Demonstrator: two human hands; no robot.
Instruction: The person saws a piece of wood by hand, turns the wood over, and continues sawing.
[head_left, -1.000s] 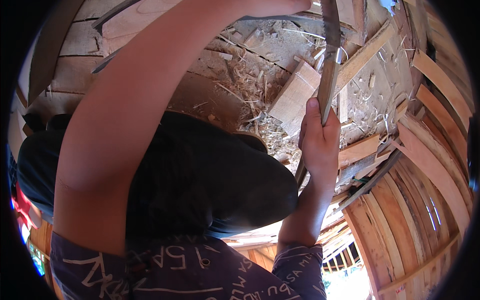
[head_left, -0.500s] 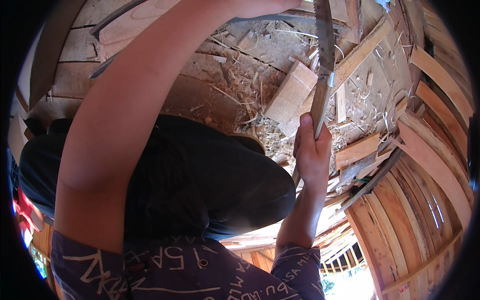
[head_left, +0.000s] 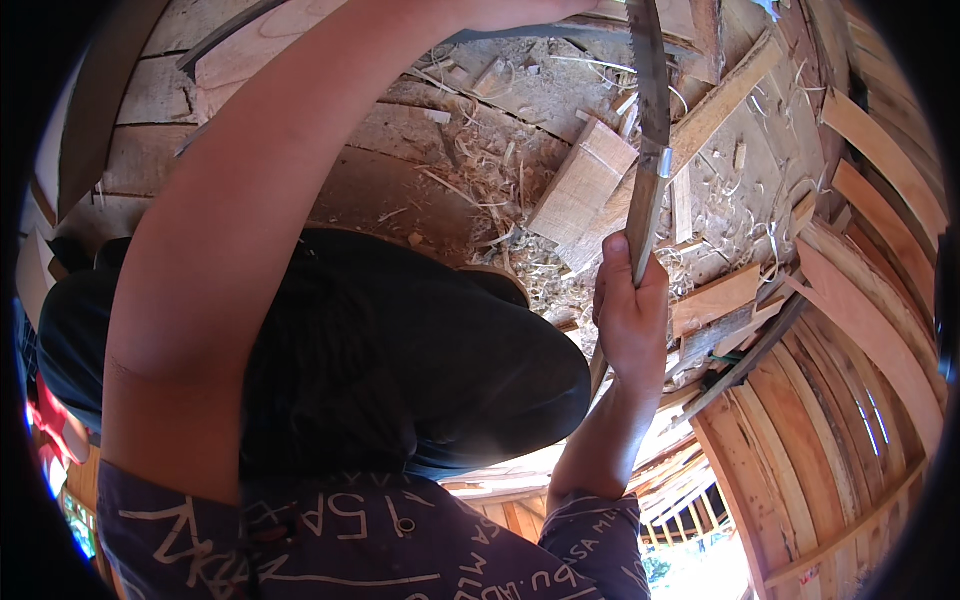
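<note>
My right hand (head_left: 634, 305) is wrapped round the long wooden handle of a handsaw (head_left: 653, 95), thumb lying along the handle. A metal collar joins the handle to the dark toothed blade, which runs up out of the picture at the top. Stretched across the upper left, my left arm ends in my left hand (head_left: 525, 10) at the top edge, beside the blade and over some boards; its fingers are mostly cut off. Below the blade, a short wooden block (head_left: 585, 185) lies among the shavings.
Curly wood shavings (head_left: 510, 205) and offcuts litter the plank floor (head_left: 150, 160). A longer wood strip (head_left: 725, 100) slants beside the saw. Small boards (head_left: 715, 300) lie right of my hand, near a curved wall of wooden slats (head_left: 830, 430). My bent knee (head_left: 540, 390) is close by.
My right hand and the saw have shifted slightly down toward me and a little to the right. My left elbow has moved slightly left.
</note>
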